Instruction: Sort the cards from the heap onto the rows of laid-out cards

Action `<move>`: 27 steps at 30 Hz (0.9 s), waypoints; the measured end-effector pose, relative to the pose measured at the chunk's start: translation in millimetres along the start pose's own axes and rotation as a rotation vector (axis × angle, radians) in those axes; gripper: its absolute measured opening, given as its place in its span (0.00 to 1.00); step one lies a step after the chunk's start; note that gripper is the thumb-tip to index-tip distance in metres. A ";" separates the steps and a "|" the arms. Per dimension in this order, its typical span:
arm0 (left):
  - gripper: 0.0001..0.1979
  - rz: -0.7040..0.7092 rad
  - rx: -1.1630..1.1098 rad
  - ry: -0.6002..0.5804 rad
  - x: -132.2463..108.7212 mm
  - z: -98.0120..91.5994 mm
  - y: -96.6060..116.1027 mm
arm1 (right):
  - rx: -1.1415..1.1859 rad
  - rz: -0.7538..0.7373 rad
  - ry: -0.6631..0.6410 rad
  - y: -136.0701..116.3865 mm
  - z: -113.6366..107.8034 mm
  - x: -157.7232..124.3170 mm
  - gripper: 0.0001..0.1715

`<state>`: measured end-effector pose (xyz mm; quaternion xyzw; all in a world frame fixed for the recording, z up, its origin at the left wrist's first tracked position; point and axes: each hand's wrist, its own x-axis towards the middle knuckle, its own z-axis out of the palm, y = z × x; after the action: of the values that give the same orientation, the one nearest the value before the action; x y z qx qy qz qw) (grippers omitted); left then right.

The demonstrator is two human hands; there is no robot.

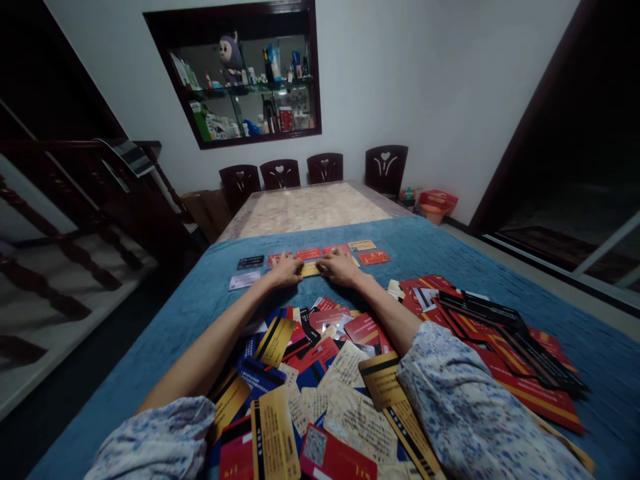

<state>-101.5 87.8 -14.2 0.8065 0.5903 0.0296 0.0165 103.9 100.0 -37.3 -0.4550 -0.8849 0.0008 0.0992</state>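
Both my hands are stretched forward over the blue cloth, on either side of a gold card (311, 269) lying in a row of cards. My left hand (286, 271) has its bent fingers at the card's left edge. At its right edge are the curled fingers of my right hand (340, 269). Behind the hands, red cards (309, 253) lie in a line, partly covered by my fingers. A black card (251, 262) and a pale card (245, 280) lie to the left. On the right are a cream card (361, 245) and a red card (375, 258).
Beneath my forearms spreads a loose heap of mixed cards (345, 373). To the right is another pile of red and black cards (480, 333). The blue cloth (165, 340) covers the near table; a marbled tabletop (310, 203) extends beyond, with several dark chairs (325, 168) behind.
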 end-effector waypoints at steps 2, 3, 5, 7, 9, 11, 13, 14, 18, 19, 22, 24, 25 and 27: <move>0.15 0.012 0.010 -0.015 -0.6 -2.8 1.1 | 0.007 -0.012 -0.018 0.8 1.3 1.7 0.20; 0.16 0.013 0.021 -0.029 -0.7 -4.4 1.9 | 0.011 -0.014 -0.030 1.0 1.5 2.6 0.20; 0.16 0.006 0.052 -0.071 -0.7 -7.3 4.2 | 0.016 -0.011 -0.048 1.0 1.1 3.9 0.21; 0.17 -0.008 0.085 -0.113 -0.5 -9.8 7.2 | 0.018 -0.003 -0.059 0.5 0.5 4.5 0.21; 0.18 -0.023 0.110 -0.139 -0.9 -11.4 10.2 | 0.016 -0.001 -0.063 -0.2 0.1 4.4 0.22; 0.17 -0.032 0.125 -0.153 -2.1 -12.1 12.7 | 0.012 0.001 -0.064 -0.9 0.2 3.8 0.22; 0.16 -0.037 0.134 -0.157 -3.7 -12.1 14.5 | 0.008 0.008 -0.065 -1.4 0.6 3.3 0.23; 0.16 -0.043 0.137 -0.153 -4.5 -11.9 15.2 | 0.007 0.014 -0.067 -1.7 0.8 3.2 0.23; 0.16 -0.074 0.137 -0.134 -5.0 -10.9 17.6 | 0.010 0.031 -0.073 -2.7 1.4 3.2 0.24; 0.16 -0.077 0.135 -0.133 -4.6 -10.7 18.1 | 0.011 0.033 -0.069 -2.9 1.5 3.2 0.24; 0.17 -0.075 0.129 -0.136 -2.6 -10.4 18.5 | 0.013 0.036 -0.060 -3.4 0.8 2.5 0.24; 0.17 -0.068 0.129 -0.138 -1.4 -9.8 17.9 | 0.016 0.026 -0.065 -3.7 -0.9 1.4 0.24; 0.17 -0.067 0.133 -0.138 -1.0 -9.4 17.5 | 0.017 0.018 -0.068 -3.9 -2.2 0.8 0.24; 0.18 -0.065 0.146 -0.126 -0.8 -8.2 16.8 | 0.014 0.013 -0.073 -4.6 -5.4 -0.5 0.23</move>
<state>-86.3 81.9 -5.0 0.7862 0.6146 -0.0648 -0.0043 101.4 96.5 -31.7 -0.4596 -0.8850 0.0242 0.0698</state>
